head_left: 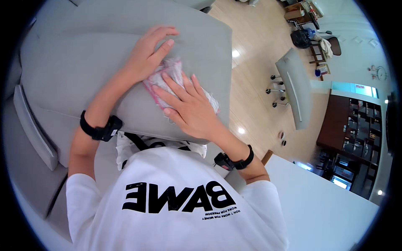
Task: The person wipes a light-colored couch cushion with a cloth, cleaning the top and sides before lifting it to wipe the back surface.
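A white cloth with pink edging [176, 67] lies bunched and flattened on the grey upholstered seat [201, 40]. My right hand [188, 108] rests palm down on the cloth, its fingers spread and pointing up and left. My left hand [154, 50] is at the cloth's upper left side, with its wrist by the cloth's edge and its fingers apart over the grey seat. The left palm's underside is hidden, so any contact there cannot be told. Both forearms wear black straps with small devices.
White table [323, 200] at lower right. Beyond the seat's right edge, a grey surface on wheeled legs [295, 88] stands on the wooden floor [257, 40]. A dark shelf unit [358, 131] is at far right, a chair [334, 46] at upper right. Grey cushion [34, 128] at left.
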{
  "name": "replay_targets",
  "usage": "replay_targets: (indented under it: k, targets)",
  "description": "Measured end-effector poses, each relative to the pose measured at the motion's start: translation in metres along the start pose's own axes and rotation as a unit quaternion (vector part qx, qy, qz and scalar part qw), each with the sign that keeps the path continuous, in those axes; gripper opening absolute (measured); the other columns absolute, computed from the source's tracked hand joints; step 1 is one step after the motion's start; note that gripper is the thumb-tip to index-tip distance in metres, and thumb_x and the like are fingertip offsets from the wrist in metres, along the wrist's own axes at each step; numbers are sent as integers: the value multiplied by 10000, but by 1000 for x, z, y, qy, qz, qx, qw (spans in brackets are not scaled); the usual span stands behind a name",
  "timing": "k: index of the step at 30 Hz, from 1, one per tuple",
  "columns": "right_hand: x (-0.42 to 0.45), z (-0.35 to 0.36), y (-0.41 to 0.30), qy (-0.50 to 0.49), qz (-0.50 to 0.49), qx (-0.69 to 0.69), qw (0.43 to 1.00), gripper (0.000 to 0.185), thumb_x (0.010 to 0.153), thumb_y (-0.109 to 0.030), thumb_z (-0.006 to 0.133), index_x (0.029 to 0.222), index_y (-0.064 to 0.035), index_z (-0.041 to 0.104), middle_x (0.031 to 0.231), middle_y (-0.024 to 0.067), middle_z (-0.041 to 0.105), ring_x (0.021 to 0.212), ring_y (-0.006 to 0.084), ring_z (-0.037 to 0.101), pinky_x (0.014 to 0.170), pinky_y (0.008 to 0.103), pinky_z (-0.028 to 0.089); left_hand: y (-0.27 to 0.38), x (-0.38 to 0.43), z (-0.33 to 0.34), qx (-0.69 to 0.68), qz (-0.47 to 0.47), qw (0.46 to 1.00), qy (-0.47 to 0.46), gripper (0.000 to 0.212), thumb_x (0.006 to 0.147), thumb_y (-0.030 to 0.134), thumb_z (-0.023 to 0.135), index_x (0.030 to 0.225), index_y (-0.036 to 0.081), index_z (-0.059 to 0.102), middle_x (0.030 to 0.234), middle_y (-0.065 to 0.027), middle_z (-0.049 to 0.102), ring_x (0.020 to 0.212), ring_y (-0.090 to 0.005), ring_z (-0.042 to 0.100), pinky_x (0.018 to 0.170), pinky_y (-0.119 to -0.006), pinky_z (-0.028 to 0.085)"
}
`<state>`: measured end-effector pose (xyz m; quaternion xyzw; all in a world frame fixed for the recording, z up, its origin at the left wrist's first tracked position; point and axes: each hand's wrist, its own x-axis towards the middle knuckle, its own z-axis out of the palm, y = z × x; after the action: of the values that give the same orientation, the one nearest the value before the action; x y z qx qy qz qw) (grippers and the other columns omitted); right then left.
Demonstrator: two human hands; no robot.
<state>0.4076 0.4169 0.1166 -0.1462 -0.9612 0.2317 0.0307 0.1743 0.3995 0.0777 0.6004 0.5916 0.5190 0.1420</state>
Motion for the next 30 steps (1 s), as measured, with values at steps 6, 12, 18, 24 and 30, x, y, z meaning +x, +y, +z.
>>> replay_targets:
  k: [6, 12, 18, 24, 30]
  targets:
    - [-11, -10, 28, 181, 67, 421, 886, 292, 1011, -216, 561, 1100, -17, 754, 1201, 142, 733, 1307, 316, 588, 1160, 462, 380, 97, -41, -22, -24, -7, 987, -159, 276, 931, 109, 604, 1191, 42, 670, 1280, -146, 625, 1200, -351, 588, 1053, -435, 460]
    - [-58, 1, 55, 401, 280, 297, 820, 290, 1036, -174, 534, 1161, 15, 715, 1191, 152, 724, 1127, 229, 656, 1016, 354, 469, 99, -65, 49, 204, 105, 940, -254, 507, 945, 273, 613, 1433, 144, 563, 1508, -104, 507, 1437, -327, 417, 1194, -651, 218]
    - [-57, 23, 54, 340, 273, 73, 897, 345, 1044, -231, 539, 1245, 18, 667, 1268, 203, 656, 1192, 387, 590, 1041, 430, 463, 21, 6, 87, 291, 88, 912, -274, 499, 1030, 397, 459, 1506, 251, 504, 1579, -86, 450, 1496, -339, 347, 1185, -676, 190]
    - [-58, 28, 48, 363, 271, 63, 889, 304, 991, -201, 609, 1202, 1, 694, 1242, 171, 673, 1149, 348, 618, 1012, 419, 479, -66, 34, -20, 340, -140, 878, -305, 462, 1046, 426, 388, 1433, 264, 580, 1466, -116, 553, 1366, -354, 494, 1152, -547, 355]
    - [-57, 29, 45, 380, 262, 64, 885, 289, 956, -176, 643, 1177, 0, 703, 1229, 157, 679, 1117, 343, 625, 986, 420, 486, -118, -42, -185, 519, -270, 797, -149, 517, 1040, 513, 378, 1461, 278, 562, 1484, -172, 518, 1362, -382, 489, 1158, -542, 341]
